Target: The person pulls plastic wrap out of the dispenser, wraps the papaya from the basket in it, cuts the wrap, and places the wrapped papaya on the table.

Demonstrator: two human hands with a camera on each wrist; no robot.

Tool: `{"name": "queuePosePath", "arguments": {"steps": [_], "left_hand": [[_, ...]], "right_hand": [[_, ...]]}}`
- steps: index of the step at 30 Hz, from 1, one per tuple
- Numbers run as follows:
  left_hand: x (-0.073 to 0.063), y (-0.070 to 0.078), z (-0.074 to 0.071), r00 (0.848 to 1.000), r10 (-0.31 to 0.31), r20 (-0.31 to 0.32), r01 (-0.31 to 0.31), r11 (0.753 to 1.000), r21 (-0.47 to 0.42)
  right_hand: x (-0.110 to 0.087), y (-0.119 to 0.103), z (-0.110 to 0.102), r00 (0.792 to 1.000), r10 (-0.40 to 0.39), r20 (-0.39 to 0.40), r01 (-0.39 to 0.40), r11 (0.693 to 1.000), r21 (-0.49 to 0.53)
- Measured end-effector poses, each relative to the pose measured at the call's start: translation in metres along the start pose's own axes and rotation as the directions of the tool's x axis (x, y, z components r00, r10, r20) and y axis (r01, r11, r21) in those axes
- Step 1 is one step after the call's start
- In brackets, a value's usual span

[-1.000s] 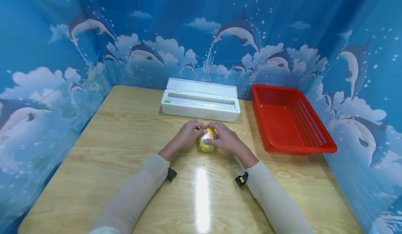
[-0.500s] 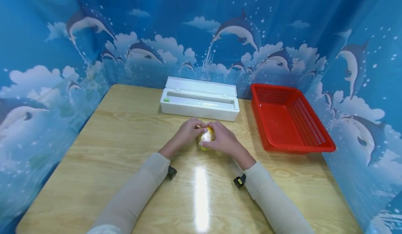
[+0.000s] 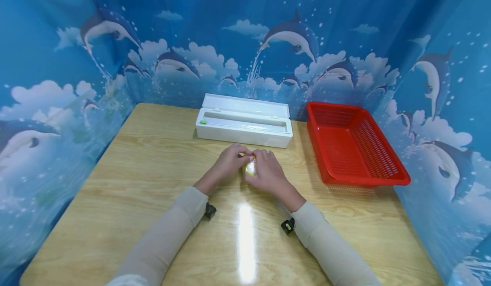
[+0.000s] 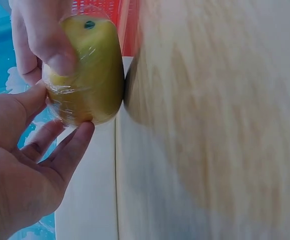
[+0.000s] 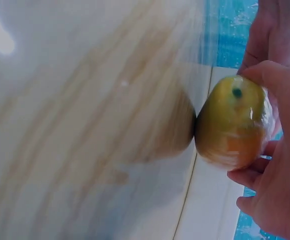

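Note:
A yellow-green fruit with an orange patch (image 3: 250,167), like a citrus, stands on the table wrapped in clear cling film. Its dark green stem spot shows on the wrapped fruit (image 4: 96,75) in the left wrist view. My left hand (image 3: 229,162) pinches at the top and far side, with thumb and fingertips against the film. From the right, my right hand (image 3: 270,171) holds the fruit, thumb on the near side and fingers beyond. In the right wrist view, the fruit (image 5: 232,122) touches the table with its base. The right hand covers much of it in the head view.
Behind the hands lies a long white cling film box (image 3: 244,137), lid up, with a green slider (image 3: 203,122) at its left end. A red plastic basket (image 3: 347,149) stands at the right on the wooden table (image 3: 153,162). A dolphin-print curtain (image 3: 245,43) surrounds the table.
My right hand has turned and shifted slightly left round the fruit, covering more of it. The fruit has turned, its shown face changing. The left hand stays almost in place.

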State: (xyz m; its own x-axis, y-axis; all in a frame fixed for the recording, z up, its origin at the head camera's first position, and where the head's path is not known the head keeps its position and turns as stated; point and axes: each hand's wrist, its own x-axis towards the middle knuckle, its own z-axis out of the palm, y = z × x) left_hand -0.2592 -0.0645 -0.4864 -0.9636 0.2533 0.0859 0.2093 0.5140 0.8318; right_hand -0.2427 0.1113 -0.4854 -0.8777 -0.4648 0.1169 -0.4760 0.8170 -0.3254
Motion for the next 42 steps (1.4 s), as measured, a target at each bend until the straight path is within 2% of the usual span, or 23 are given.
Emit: {"name": "queuePosePath", "arguments": {"steps": [10,16,19,24,29,35,38,42], "left_hand": [[0.000,-0.002,0.002,1.000,0.011,-0.001,-0.011,1.000,-0.002],[-0.001,-0.005,0.003,1.000,0.008,-0.010,-0.008,0.999,-0.031],[-0.004,-0.005,0.003,1.000,0.002,-0.011,-0.002,1.000,-0.031],[-0.005,-0.003,-0.001,1.000,-0.003,-0.014,0.002,1.000,-0.026],[-0.006,-0.003,-0.002,1.000,0.002,-0.004,-0.002,1.000,-0.031],[-0.006,-0.003,-0.001,1.000,0.003,-0.019,-0.004,0.999,-0.047],[-0.006,-0.002,-0.001,1.000,-0.002,-0.025,0.001,0.999,-0.043],[-0.006,0.000,-0.002,1.000,-0.013,-0.017,0.012,0.999,-0.033]], "right_hand": [[-0.002,0.004,0.000,1.000,-0.010,-0.012,0.011,0.997,0.082],[-0.003,0.012,-0.008,1.000,0.000,0.020,-0.004,0.981,0.193],[-0.003,0.018,-0.007,1.000,0.003,0.006,-0.004,0.970,0.242],[0.000,0.019,-0.006,1.000,-0.016,-0.021,0.021,0.966,0.259],[0.001,0.018,-0.007,0.999,0.016,-0.027,-0.008,0.966,0.260],[0.002,0.018,-0.007,0.998,0.032,-0.055,-0.011,0.941,0.338],[0.003,0.022,-0.008,0.999,0.016,-0.030,-0.003,0.922,0.386],[0.000,0.031,-0.012,0.996,-0.032,0.088,-0.012,0.888,0.459]]}}
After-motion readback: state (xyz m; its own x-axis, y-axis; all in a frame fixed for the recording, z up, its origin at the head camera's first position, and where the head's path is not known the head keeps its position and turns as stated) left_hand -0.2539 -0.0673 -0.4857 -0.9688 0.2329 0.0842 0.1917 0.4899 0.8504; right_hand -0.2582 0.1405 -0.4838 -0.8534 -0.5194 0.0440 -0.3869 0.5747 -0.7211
